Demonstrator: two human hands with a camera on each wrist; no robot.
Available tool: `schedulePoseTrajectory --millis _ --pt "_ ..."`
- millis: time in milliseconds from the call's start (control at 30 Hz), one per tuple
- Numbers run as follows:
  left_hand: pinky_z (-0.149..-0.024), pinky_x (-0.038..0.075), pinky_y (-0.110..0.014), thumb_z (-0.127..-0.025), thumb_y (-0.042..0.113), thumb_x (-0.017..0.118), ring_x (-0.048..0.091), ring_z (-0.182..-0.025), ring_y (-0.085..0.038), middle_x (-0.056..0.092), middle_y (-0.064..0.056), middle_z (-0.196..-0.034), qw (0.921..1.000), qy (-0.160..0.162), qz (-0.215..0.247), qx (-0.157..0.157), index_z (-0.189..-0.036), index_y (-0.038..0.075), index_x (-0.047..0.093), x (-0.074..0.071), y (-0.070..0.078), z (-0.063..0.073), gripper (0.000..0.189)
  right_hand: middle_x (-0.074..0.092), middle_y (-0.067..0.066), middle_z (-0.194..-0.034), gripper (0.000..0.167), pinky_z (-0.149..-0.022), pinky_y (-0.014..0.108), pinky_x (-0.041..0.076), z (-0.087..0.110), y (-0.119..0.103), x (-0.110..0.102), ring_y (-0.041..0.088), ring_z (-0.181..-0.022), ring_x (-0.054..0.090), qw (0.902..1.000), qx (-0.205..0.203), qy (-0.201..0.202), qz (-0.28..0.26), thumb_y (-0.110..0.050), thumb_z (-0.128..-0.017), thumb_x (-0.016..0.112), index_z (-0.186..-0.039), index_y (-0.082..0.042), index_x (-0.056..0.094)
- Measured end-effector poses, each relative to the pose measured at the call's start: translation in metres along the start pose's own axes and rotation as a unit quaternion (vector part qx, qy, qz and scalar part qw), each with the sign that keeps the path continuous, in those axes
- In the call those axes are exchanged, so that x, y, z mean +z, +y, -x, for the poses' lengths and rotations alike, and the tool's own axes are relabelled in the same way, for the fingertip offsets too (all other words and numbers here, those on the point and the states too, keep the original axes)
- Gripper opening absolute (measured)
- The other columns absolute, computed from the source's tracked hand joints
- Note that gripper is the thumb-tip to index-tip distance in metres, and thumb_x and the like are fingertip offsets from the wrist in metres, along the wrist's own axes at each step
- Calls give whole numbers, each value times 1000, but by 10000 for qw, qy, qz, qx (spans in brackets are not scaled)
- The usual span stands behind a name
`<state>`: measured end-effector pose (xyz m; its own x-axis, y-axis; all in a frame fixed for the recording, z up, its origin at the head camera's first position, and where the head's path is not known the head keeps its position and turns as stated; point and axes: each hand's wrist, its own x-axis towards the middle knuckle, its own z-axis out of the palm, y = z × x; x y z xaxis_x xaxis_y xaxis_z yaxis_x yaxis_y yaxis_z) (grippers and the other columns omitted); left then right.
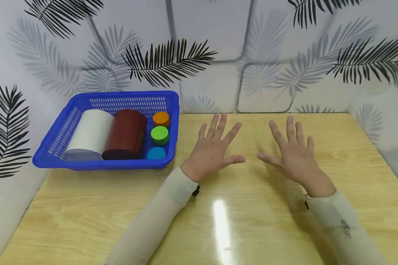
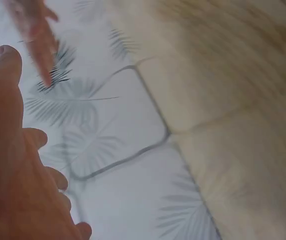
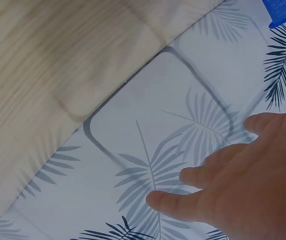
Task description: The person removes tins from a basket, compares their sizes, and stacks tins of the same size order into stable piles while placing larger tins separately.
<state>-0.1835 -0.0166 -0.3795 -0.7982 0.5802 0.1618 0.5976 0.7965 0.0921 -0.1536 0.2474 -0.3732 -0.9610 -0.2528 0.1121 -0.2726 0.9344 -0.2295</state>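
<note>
Both hands are held out above the wooden table, palms down with fingers spread and nothing in them. My left hand is just right of the blue basket, its thumb pointing toward the other hand. My right hand hovers farther right, its thumb pointing back at the left one. Inside the basket a white cylinder and a dark red cylinder lie side by side. Along its right side sit an orange disc-shaped piece, a green one and a blue one.
The glossy wooden table carries a bright strip of reflected light near the front. Behind its back edge stands a pale wall covering with black and grey leaf patterns. The basket takes up the table's back left corner.
</note>
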Motion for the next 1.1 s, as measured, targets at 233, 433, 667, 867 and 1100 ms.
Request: schedulePoseTrajectory --millis 233,433,667,867,1100 --pt "-119 3 -60 -98 62 51 -17 -152 -27 -8 -16 -168 9975 357 524 315 -165 25 6 -43 -19 25 88 -13 28 -163 97 -101 83 12 -7 1 1 54 -147 -7 9991 -154 -123 -364 -63 -96 55 -165 -17 4" --pt "-118 6 -62 -97 51 64 -4 -154 -30 3 -15 -168 9931 824 802 229 -164 19 18 -75 -64 72 87 -4 26 -165 92 -102 81 19 -10 -9 2 52 -148 2 9926 -419 -97 -1138 -53 -98 61 -165 -16 9" --pt "-114 14 -68 -89 74 47 13 -152 -38 13 -18 -167 9872 1393 776 18 -162 16 23 -95 -123 121 96 10 11 -168 82 -111 68 22 -25 -31 -8 38 -151 14 9776 -783 80 -1952 -44 -100 62 -164 -21 16" --pt "-112 13 -71 -83 82 44 15 -150 -42 16 -21 -165 9836 1543 686 -626 -162 17 24 -108 -165 155 105 20 7 -166 76 -114 63 23 -44 -55 -18 29 -152 17 9693 -1169 173 -2156 -43 -101 61 -162 -17 24" --pt "-109 6 -75 -86 70 61 17 -147 -51 14 -21 -166 9738 1538 841 -1446 -163 19 21 -111 -211 200 101 25 5 -165 73 -117 55 25 -69 -86 -28 26 -151 23 9592 -1561 293 -2340 -41 -101 63 -161 -16 30"
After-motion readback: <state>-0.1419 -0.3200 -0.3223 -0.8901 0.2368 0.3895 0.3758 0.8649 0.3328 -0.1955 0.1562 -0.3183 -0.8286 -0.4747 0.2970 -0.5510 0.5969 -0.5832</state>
